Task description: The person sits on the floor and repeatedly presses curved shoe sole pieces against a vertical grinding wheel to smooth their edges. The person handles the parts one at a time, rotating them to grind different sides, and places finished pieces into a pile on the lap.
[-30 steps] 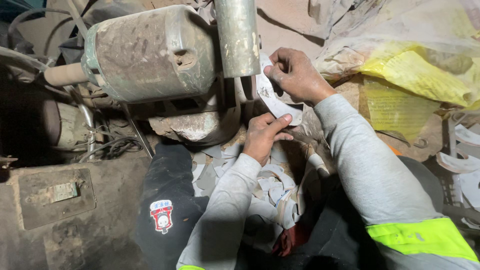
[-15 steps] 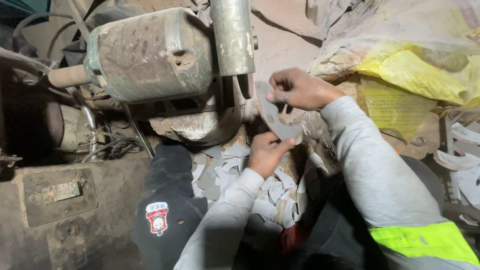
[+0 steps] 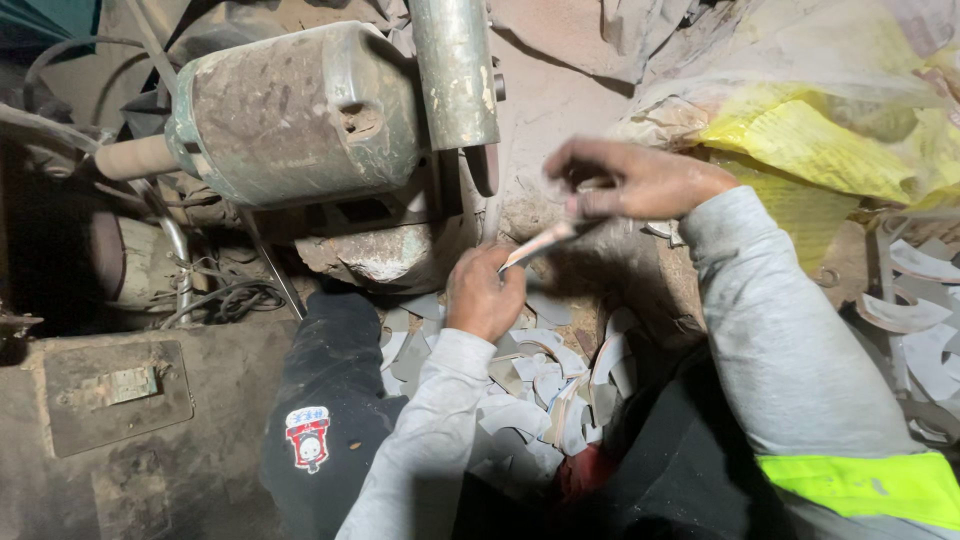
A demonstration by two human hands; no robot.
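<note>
Both my hands hold one thin, flat grey-white cut piece (image 3: 545, 240), seen almost edge-on. My right hand (image 3: 630, 180) pinches its upper right end, and my left hand (image 3: 485, 292) grips its lower left end. The piece sits just right of a dusty green bench grinder motor (image 3: 290, 115) and below its upright metal guard (image 3: 455, 70), apart from the dark grinding wheel (image 3: 483, 168). A heap of similar pale curved cut pieces (image 3: 545, 385) lies in my lap under the hands.
A yellow sack under clear plastic (image 3: 810, 140) lies at the right. More pale cut pieces (image 3: 915, 310) are stacked at the far right. A rusty plate (image 3: 115, 390) and tangled cables (image 3: 215, 295) sit at the left. My dark knee with a patch (image 3: 310, 435) is low centre.
The piece has come away from the grinding wheel and tipped from flat-facing to nearly edge-on. Both hands have dropped slightly down and right with it.
</note>
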